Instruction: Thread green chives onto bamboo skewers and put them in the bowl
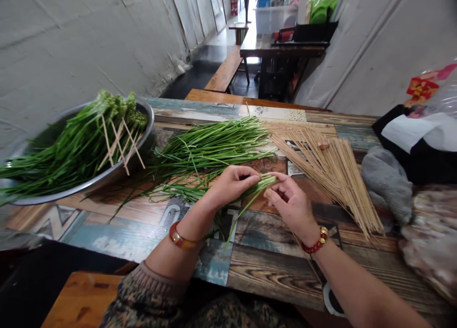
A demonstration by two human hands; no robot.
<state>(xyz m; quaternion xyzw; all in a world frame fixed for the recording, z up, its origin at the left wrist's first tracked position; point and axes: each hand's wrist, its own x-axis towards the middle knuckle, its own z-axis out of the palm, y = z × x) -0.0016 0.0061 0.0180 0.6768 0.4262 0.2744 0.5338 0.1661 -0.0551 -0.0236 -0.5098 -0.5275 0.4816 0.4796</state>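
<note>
My left hand [232,184] is closed around a small bunch of green chives [263,181], its pale cut ends pointing right. At those ends, the fingers of my right hand [291,204] pinch the bunch, thumb below. A thin stick [309,259] slants down beneath my right wrist; whether the hand grips it is hidden. Just beyond my hands lies a loose pile of chives [217,144]. To the right, many bamboo skewers [335,175] are fanned out on the table. On the left, a metal basin [153,121] holds skewered bundles of chives [71,147].
The patchwork wooden table [271,271] spans the front. Along its right side are a grey plastic bag [387,180], a clear bag of pale contents [428,242] and a black item with white paper [410,133]. A bench [226,68] and another table [257,44] stand behind.
</note>
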